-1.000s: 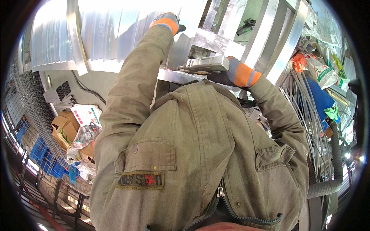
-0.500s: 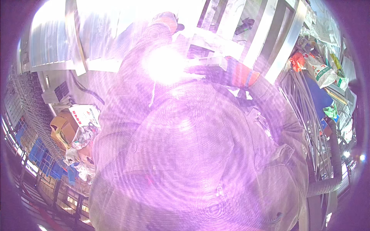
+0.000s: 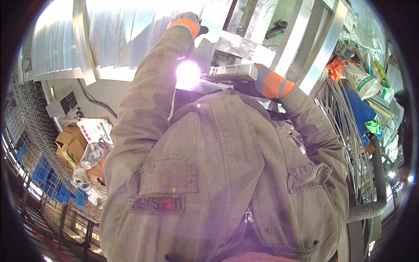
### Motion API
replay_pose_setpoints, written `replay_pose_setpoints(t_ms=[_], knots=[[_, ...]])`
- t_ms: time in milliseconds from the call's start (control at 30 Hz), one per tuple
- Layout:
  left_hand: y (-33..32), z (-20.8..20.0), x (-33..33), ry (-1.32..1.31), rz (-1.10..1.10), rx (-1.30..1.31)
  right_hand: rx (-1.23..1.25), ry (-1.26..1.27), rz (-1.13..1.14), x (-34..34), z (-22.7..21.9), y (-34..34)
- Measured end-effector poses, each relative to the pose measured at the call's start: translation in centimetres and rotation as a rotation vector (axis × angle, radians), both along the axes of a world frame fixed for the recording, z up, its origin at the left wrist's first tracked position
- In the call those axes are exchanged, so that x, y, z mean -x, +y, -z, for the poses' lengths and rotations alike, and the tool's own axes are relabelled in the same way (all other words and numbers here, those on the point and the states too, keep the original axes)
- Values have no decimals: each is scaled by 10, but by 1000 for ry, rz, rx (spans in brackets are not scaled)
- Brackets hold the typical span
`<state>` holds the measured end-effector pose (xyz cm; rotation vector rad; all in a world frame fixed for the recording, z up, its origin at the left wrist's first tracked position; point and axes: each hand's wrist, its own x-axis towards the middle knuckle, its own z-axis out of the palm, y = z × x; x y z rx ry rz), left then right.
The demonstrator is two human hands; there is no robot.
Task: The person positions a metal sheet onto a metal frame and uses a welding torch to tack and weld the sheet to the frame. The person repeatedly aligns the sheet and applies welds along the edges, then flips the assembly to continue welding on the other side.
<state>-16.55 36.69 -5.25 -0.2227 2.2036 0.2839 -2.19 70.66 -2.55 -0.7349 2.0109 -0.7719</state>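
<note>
My left hand (image 3: 187,24), in a grey and orange work glove, reaches far forward onto ribbed silvery metal profiles (image 3: 109,37). Its thumb sticks out to the right; the other fingers are hidden, so I cannot tell whether it grips. My right hand (image 3: 271,83), gloved alike, is closed at the right end of a light grey, box-shaped tool (image 3: 233,72) held in front of my chest. A dazzling white light (image 3: 188,75) glows just left of that tool, beside my left forearm, and hides what lies there.
Metal bars (image 3: 301,43) run across at the upper right, with a dark hand tool (image 3: 277,29) between them. Thin metal rods (image 3: 345,118) and plastic bags (image 3: 365,83) lie at right, near a grey hose (image 3: 369,212). At left are a cardboard box (image 3: 71,146) and wire mesh (image 3: 32,113).
The purple-white glare over the whole view has faded, and the bright spot is smaller. Both hands stay in nearly the same places.
</note>
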Motion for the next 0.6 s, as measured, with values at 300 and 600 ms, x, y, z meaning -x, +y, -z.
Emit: replay_pose_setpoints(t_ms=[300, 600], knots=[[6, -21, 1, -21, -29, 8, 58, 12, -4, -6, 13, 11], [3, 0, 1, -11, -54, 15, 43, 42, -10, -11, 21, 22]])
